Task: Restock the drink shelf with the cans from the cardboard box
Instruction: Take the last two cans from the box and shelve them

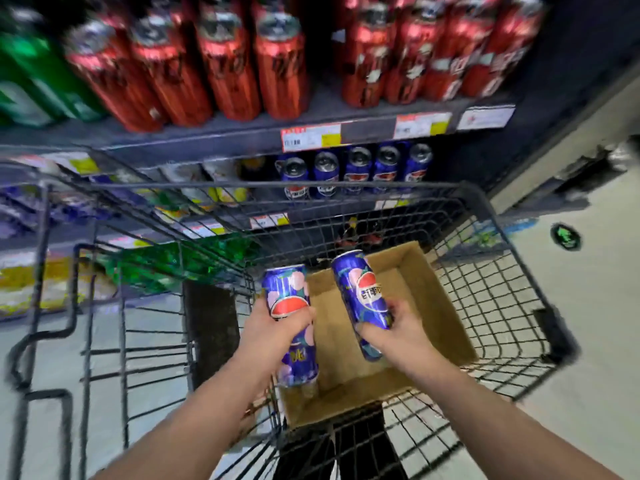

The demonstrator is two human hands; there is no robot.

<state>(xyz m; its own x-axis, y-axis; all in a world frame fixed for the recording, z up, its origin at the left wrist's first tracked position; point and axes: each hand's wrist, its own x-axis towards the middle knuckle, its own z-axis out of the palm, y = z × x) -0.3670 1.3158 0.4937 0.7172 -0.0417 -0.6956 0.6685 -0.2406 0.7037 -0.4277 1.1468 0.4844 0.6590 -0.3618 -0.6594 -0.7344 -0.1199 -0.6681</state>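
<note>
**Two blue cans held over the box**

Through the head camera I look down into a wire cart (502, 282). The cardboard box (440, 306) sits inside it with its top open. I tell where each thing is from this box.

The person's left hand (277, 329) is over the left edge of the box. Its fingers and thumb are curled tight round the middle of the left can (287, 292), which is tall and blue. This can stands almost straight up. Its bottom end hangs low by the box's left wall. Just under it I see a blurry shape in the box, and I cannot tell what it is.

The right hand (398, 336) is over the middle of the box. It is wrapped round the lower half of the right can (360, 289), also tall and blue. This can tilts, with its top leaning away toward the far side of the box. The two cans do not touch.

Past the far side of the box stands the drink shelf (242, 138). A row of blue cans (356, 171) stands there. Red cans (280, 71) stand one level higher, and green cans (31, 81) are further left. Price tags (311, 136) stick to the shelf edge.
</note>
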